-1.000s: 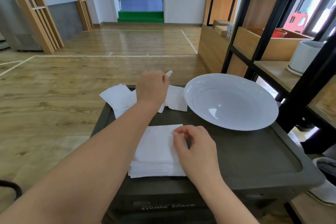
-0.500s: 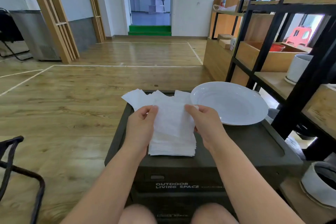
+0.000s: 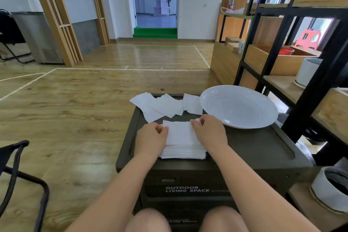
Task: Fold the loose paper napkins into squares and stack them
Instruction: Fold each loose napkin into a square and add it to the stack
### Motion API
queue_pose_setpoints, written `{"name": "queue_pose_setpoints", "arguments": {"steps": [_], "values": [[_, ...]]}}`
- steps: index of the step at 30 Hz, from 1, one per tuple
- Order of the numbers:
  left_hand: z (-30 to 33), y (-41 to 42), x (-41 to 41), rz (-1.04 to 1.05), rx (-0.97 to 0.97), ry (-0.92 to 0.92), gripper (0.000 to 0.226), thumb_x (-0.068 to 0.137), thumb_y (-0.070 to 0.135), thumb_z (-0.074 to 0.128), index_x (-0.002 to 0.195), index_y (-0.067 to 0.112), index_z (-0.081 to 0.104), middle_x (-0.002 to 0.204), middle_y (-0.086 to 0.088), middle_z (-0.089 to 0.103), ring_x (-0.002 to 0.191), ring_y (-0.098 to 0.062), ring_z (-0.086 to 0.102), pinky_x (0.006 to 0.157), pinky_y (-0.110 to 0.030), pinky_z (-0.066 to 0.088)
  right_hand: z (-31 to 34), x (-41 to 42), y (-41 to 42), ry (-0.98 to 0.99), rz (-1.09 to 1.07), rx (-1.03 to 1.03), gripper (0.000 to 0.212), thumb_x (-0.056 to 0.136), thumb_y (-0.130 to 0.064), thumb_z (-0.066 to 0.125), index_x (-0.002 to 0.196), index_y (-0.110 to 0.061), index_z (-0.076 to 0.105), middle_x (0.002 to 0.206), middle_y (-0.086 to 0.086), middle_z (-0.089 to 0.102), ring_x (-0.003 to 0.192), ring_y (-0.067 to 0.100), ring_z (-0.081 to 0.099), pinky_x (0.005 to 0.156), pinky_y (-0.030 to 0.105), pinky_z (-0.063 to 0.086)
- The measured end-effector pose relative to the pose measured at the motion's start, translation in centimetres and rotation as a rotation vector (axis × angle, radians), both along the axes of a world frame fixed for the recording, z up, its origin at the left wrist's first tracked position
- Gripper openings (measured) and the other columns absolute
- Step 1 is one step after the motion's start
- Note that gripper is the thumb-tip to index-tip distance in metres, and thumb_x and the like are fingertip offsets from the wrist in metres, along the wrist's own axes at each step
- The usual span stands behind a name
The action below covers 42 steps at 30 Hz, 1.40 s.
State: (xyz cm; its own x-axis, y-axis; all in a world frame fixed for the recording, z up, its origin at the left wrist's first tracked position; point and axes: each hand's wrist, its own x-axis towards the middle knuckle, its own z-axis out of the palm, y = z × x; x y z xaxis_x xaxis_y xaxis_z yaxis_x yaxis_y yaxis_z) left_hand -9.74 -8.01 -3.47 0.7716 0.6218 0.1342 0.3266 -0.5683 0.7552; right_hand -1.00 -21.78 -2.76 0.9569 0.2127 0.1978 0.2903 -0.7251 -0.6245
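Both hands (image 3: 150, 137) (image 3: 210, 133) cover the napkin stack's (image 3: 182, 149) sides, fingertips hidden.

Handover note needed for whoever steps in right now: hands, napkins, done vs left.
Left hand: fingertips pinch the left edge of the top white paper napkin on the stack.
Right hand: fingers pinch that napkin's far right corner.
Stack of folded white napkins: near-middle of the dark grey box lid, between both hands.
Loose white napkins: fanned out at the lid's far edge, left of the large white plate, which holds nothing.
Done: a thick stack is folded; the top napkin is being squared on it.
Left: fold and stack the loose ones.
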Motion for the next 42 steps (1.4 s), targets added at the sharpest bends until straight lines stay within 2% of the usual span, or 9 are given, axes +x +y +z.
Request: {"name": "queue_pose_setpoints", "arguments": {"steps": [10, 13, 16, 20, 27, 30, 33, 35, 42], "values": [[-1.1, 0.7, 0.5, -0.028, 0.128, 0.104, 0.019, 0.085, 0.034, 0.063, 0.073, 0.022, 0.055, 0.072, 0.011, 0.056, 0.065, 0.0, 0.049, 0.05, -0.018, 0.029, -2.7, -0.4, -0.4, -0.003, -0.096, 0.121, 0.036, 0.085, -0.04, 0.062, 0.061, -0.022, 0.042, 0.058, -0.007, 0.045, 0.054, 0.007, 0.043, 0.048, 0.02, 0.026], [0.4, 2.8, 2.0, -0.104, 0.07, 0.215, 0.017, 0.076, 0.032, 0.071, 0.071, 0.022, 0.058, 0.074, 0.008, 0.059, 0.067, -0.003, 0.053, 0.051, -0.022, 0.034, -2.7, 0.2, -0.7, 0.086, -0.048, 0.314, 0.032, 0.08, -0.042, 0.067, 0.064, -0.022, 0.048, 0.061, -0.009, 0.049, 0.058, 0.007, 0.046, 0.052, 0.02, 0.031], [2.2, 4.8, 5.2, -0.139, 0.014, 0.121, 0.017, 0.076, 0.032, 0.072, 0.073, 0.025, 0.057, 0.075, 0.01, 0.059, 0.071, -0.008, 0.055, 0.054, -0.023, 0.036, -2.7, 0.8, -1.0, 0.154, -0.052, 0.509, 0.025, 0.079, -0.037, 0.07, 0.068, -0.022, 0.053, 0.059, -0.01, 0.048, 0.055, 0.005, 0.044, 0.054, 0.019, 0.033], [2.2, 5.2, 9.7, -0.283, 0.245, 0.108, 0.017, 0.081, 0.033, 0.069, 0.091, 0.026, 0.059, 0.091, 0.012, 0.06, 0.082, -0.008, 0.055, 0.066, -0.021, 0.039, -3.2, 0.8, -1.2, 0.173, -0.027, 0.53, 0.014, 0.082, -0.022, 0.067, 0.074, -0.027, 0.056, 0.059, -0.01, 0.05, 0.052, -0.005, 0.048, 0.054, 0.016, 0.034], [1.0, 2.9, 16.0, -0.568, 0.661, 0.167, 0.049, 0.082, 0.031, 0.064, 0.128, 0.025, 0.047, 0.129, 0.002, 0.051, 0.119, -0.018, 0.045, 0.09, -0.031, 0.04, -3.8, 1.2, -1.3, 0.183, -0.008, 0.561, 0.016, 0.081, -0.016, 0.066, 0.074, -0.027, 0.057, 0.051, -0.012, 0.05, 0.051, -0.004, 0.048, 0.049, 0.004, 0.038], [0.8, 1.9, 17.5, -0.633, 0.719, 0.255, 0.041, 0.086, 0.023, 0.058, 0.126, 0.025, 0.051, 0.131, 0.0, 0.049, 0.12, -0.021, 0.043, 0.093, -0.038, 0.044, -3.9, 1.3, -1.3, 0.18, -0.008, 0.561, 0.015, 0.081, -0.017, 0.066, 0.074, -0.027, 0.057, 0.054, -0.009, 0.051, 0.052, -0.005, 0.049, 0.051, 0.003, 0.038], [0.8, 1.4, 18.1, -0.563, 0.807, 0.257, 0.023, 0.091, 0.022, 0.05, 0.11, 0.02, 0.062, 0.116, -0.002, 0.061, 0.107, -0.02, 0.051, 0.079, -0.032, 0.043, -3.9, 1.2, -1.4, 0.168, -0.004, 0.562, 0.015, 0.082, -0.018, 0.066, 0.074, -0.027, 0.057, 0.053, -0.009, 0.05, 0.051, -0.004, 0.048, 0.05, 0.003, 0.038], [1.0, 1.5, 17.7, -0.502, 0.761, 0.169, 0.023, 0.093, 0.02, 0.046, 0.105, 0.017, 0.065, 0.107, -0.003, 0.065, 0.093, -0.017, 0.053, 0.072, -0.027, 0.038, -3.8, 1.1, -1.4, 0.161, -0.009, 0.58, 0.014, 0.082, -0.019, 0.066, 0.074, -0.027, 0.057, 0.052, -0.01, 0.049, 0.051, -0.004, 0.048, 0.05, 0.004, 0.039], [5.3, 2.0, 10.2, -0.343, 0.079, -0.254, 0.023, 0.089, 0.012, 0.055, 0.079, 0.029, 0.066, 0.074, 0.017, 0.066, 0.068, 0.005, 0.058, 0.056, -0.003, 0.04, -2.6, 0.2, -1.7, 0.02, -0.049, 0.748, 0.014, 0.089, -0.023, 0.059, 0.076, -0.029, 0.055, 0.068, -0.016, 0.058, 0.063, -0.006, 0.052, 0.055, 0.007, 0.042]]}}
